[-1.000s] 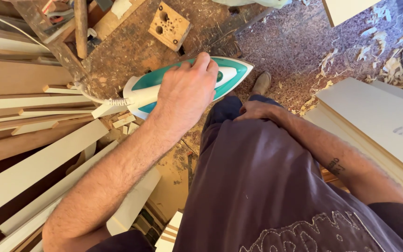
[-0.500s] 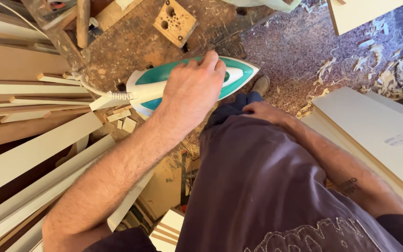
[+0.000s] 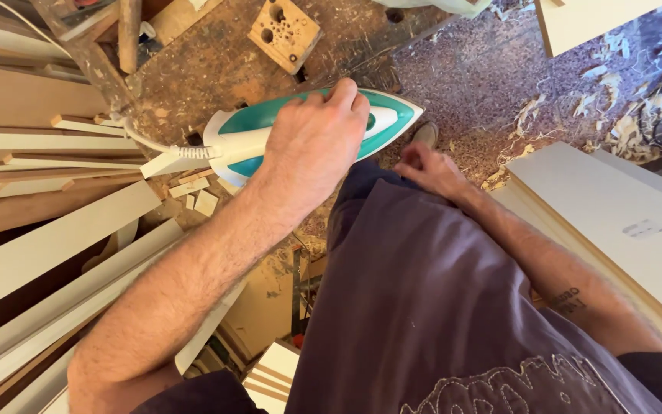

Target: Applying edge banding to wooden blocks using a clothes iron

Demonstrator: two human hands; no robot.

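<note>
My left hand point(image 3: 317, 146) grips the handle of a teal and white clothes iron point(image 3: 381, 116), which lies flat at the edge of a dusty wooden workbench point(image 3: 216, 69), its tip pointing right. A white cord point(image 3: 176, 157) leaves the iron's back end to the left. My right hand point(image 3: 427, 167) hangs lower, by my thigh, with fingers curled; it holds nothing that I can see. My purple shirt point(image 3: 430, 307) fills the lower middle of the view.
Long white and bare wood strips point(image 3: 55, 238) are stacked on the left. A drilled wooden block point(image 3: 285, 32) lies on the bench. White panels point(image 3: 614, 222) lean at right. Wood shavings cover the floor point(image 3: 499, 84). My shoe point(image 3: 425, 134) shows below the iron's tip.
The iron and my left hand sit slightly higher and further right in view than a second ago. My right hand stays by my thigh.
</note>
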